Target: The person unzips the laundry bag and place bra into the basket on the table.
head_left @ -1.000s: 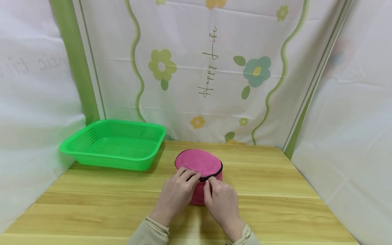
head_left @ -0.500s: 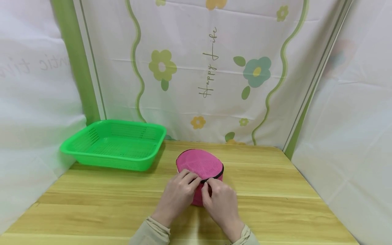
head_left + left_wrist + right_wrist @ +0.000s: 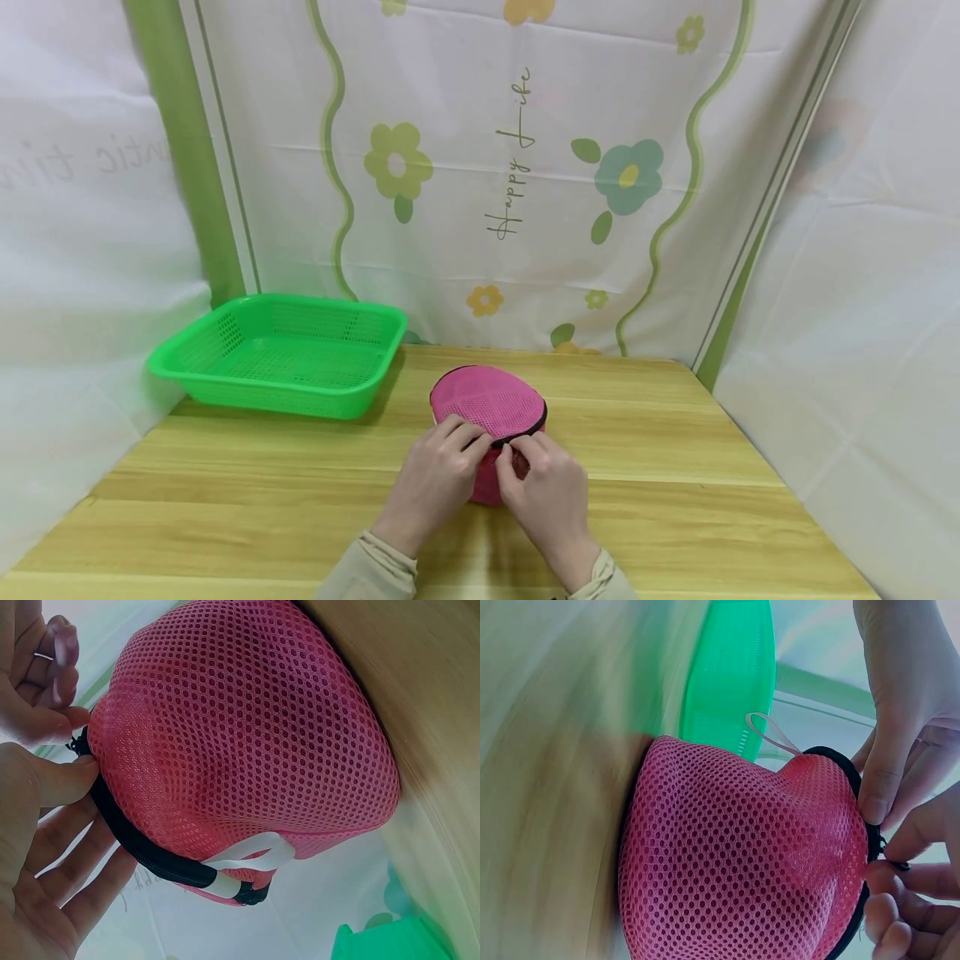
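A round pink mesh laundry bag [image 3: 491,396] stands upright on the table, its flat lid edged by a black zipper [image 3: 139,844]. At the front rim my left hand [image 3: 433,475] pinches the zipper edge, thumb on the near side and fingers behind. Just right of it, my right hand [image 3: 551,492] pinches the small black zipper pull [image 3: 900,865] between thumb and index finger. In the left wrist view a white loop [image 3: 262,851] hangs from the bag's side by the zipper. Through the mesh wall the inside looks dark, without clear shapes.
A green plastic basket [image 3: 281,400] with slotted walls stands at the back left of the wooden table [image 3: 675,517]. White cloth printed with flowers [image 3: 525,275] hangs behind the table, and white sheets [image 3: 847,333] close off both sides.
The right hand has shifted very slightly to the right along the rim. The bag has moved a touch right, and the left hand keeps its hold on the edge.
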{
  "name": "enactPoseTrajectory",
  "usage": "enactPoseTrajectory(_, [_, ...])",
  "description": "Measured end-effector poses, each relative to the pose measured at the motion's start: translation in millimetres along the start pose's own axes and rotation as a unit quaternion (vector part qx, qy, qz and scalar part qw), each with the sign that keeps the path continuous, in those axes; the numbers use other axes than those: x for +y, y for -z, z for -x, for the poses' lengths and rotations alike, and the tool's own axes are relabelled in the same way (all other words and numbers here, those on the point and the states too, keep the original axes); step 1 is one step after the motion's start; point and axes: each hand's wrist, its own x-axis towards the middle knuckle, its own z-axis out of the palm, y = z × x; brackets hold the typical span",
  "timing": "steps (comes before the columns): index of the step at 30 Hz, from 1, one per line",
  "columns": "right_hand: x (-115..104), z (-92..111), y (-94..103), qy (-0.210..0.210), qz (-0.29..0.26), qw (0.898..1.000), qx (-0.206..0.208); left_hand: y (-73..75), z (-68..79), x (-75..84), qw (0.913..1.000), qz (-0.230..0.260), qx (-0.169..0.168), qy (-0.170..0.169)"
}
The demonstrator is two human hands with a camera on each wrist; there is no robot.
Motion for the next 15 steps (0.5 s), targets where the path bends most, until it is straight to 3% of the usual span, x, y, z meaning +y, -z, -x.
enactPoseTrajectory(8, [-1.5,-2.4,-0.5,-0.001,-0.015,0.999,0.043,-0.7,-0.1,0.1,0.9999,-0.004,0.012,-0.002])
enactPoseTrajectory(15, [-1.4,-1.3,-0.8,-0.003,-0.011,0.999,0.041,0.2,-0.1,1.0,0.9999,-0.010,0.004,-0.001])
